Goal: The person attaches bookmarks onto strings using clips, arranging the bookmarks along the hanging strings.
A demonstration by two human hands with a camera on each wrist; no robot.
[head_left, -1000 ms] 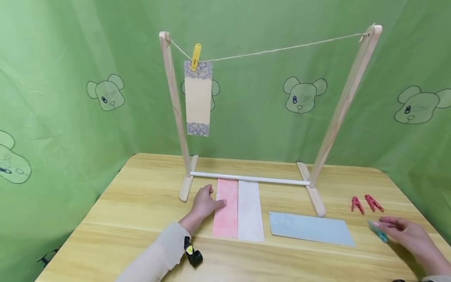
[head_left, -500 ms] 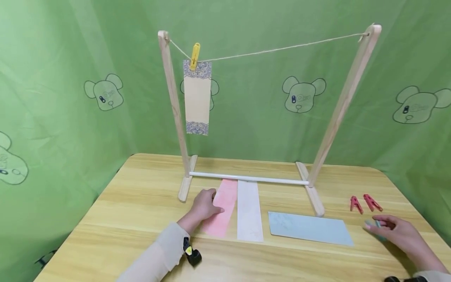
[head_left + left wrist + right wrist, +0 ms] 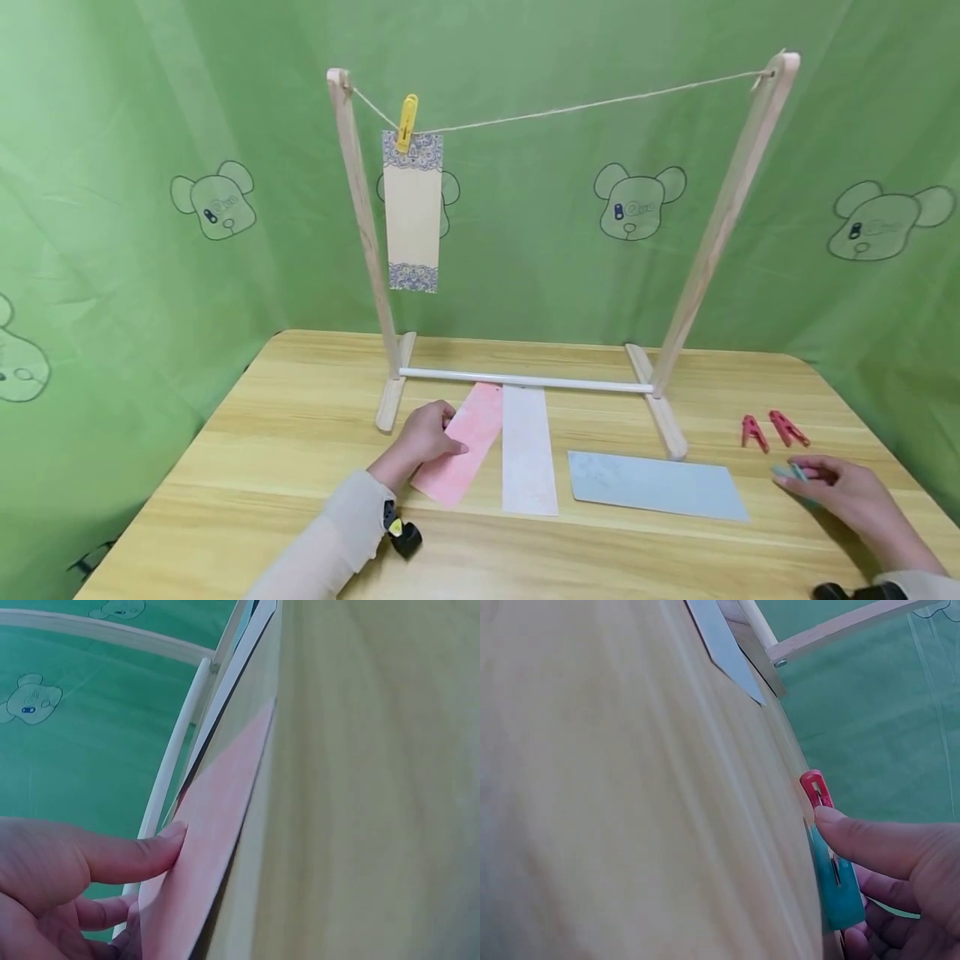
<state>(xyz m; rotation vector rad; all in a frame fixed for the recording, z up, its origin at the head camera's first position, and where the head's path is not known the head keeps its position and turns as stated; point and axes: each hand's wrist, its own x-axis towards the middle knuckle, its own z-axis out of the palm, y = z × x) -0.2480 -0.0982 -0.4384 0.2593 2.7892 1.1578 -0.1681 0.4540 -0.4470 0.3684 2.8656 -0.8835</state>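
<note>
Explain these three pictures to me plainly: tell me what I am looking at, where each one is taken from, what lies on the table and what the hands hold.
No machine here: a person works with two bare hands. The wide picture comes from a camera on the head; the two close-ups come from cameras on each wrist, so they look tilted.

On the wooden table stands a wooden frame with a string. A yellow peg pins a beige card to it.

Flat on the table lie a white strip, a blue sheet and two red pegs.

The left hand pinches the edge of a pink strip, which lies slanted. The right hand grips a teal peg.
</note>
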